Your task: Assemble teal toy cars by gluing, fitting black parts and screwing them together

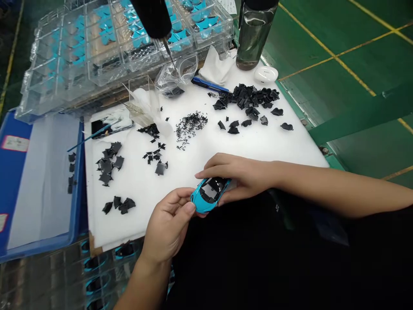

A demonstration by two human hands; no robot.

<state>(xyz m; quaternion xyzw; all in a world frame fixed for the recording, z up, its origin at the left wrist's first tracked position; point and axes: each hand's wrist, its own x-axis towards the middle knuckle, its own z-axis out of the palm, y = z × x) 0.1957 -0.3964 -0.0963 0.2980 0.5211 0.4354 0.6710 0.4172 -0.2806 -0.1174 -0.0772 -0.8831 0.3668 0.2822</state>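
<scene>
A bright blue toy car (202, 204) with a black cabin is held between both hands over the near edge of the white work surface (258, 146). My left hand (172, 221) pinches one end of it between thumb and fingers. From the other side, my right hand (237, 176) wraps its fingers and thumb around the car's body. Just beyond the hands lie a small pile of tiny black screws (190, 127) and several small black parts (155, 155). A larger heap of black plastic pieces (247, 97) sits further back on the right.
Clear trays (93, 47) of blue car shells stand at the back left. A dark screwdriver (155, 21) hangs overhead, its tip pointing down. A water bottle (254, 38), white case (266, 74) and blue pen (211, 85) are at the back. To the left is a blue bin (79, 202).
</scene>
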